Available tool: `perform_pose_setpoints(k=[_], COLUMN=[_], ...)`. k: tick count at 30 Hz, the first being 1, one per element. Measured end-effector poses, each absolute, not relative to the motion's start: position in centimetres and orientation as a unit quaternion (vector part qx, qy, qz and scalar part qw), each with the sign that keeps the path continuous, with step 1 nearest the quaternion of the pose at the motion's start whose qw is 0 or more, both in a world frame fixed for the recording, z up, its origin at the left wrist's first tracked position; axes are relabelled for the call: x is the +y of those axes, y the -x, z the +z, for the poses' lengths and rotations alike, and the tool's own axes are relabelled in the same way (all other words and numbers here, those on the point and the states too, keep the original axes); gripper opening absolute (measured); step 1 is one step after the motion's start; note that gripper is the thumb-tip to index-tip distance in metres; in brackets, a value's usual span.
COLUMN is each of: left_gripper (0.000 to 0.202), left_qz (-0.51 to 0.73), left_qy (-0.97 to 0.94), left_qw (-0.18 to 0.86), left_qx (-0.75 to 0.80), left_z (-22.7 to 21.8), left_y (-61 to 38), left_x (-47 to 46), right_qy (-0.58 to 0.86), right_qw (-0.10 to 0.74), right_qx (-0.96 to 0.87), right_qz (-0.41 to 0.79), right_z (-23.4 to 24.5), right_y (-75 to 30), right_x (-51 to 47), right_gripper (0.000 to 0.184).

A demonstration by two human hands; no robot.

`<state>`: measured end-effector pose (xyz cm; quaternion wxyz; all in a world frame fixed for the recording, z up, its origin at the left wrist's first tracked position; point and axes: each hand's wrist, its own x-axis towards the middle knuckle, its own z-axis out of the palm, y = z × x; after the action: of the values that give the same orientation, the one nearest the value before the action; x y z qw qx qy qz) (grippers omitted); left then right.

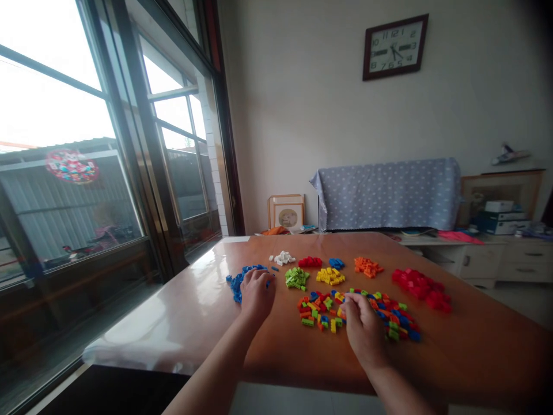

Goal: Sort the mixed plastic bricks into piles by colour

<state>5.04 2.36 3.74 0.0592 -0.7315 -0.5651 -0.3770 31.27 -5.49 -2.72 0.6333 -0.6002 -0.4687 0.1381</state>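
My left hand (259, 293) lies over the right side of a heap of blue toy bricks (236, 283), fingers curled downward; whatever they hold is hidden. Above a spread of mixed-colour toy bricks (314, 305), my right hand (365, 327) has its thumb and fingers pinched together, and I cannot make out what is between them. Just right of my left hand are piles of green bricks (296, 278) and white bricks (284, 258). Yellow bricks (330, 276) are heaped beyond the mixed spread.
Farther back on the brown table (276, 351) sit small piles of red bricks (310, 262), blue bricks (336, 263) and orange bricks (367, 267). A larger red heap (421, 288) lies at the right. Glass windows stand to the left, and a cloth-covered object (386, 196) is behind the table.
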Motion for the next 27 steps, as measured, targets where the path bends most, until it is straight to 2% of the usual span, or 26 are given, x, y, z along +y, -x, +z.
perform_pose_setpoints(k=[5, 10, 14, 27], left_gripper=[0.024, 0.034, 0.035, 0.02], left_qz=[-0.306, -0.215, -0.18, -0.149], left_qy=[0.842, 0.898, 0.908, 0.888], left_qw=[-0.015, -0.034, -0.035, -0.049], left_qx=[-0.444, -0.382, -0.377, -0.433], left_z=[2.9, 2.4, 2.5, 2.2], left_y=[-10.2, -13.1, -13.7, -15.7], left_x=[-0.7, -1.8, -1.3, -0.3], right_qy=[0.591, 0.592, 0.596, 0.581], right_qw=[0.641, 0.638, 0.634, 0.642], right_qx=[-0.468, -0.473, -0.475, -0.486], right_qz=[0.148, 0.132, 0.133, 0.117], right_z=[-3.0, -2.9, -2.8, -2.4], right_y=[-31.2, -31.2, -31.3, -31.1], right_x=[-5.3, -5.3, -5.3, -5.5], right_gripper=[0.041, 0.041, 0.039, 0.037])
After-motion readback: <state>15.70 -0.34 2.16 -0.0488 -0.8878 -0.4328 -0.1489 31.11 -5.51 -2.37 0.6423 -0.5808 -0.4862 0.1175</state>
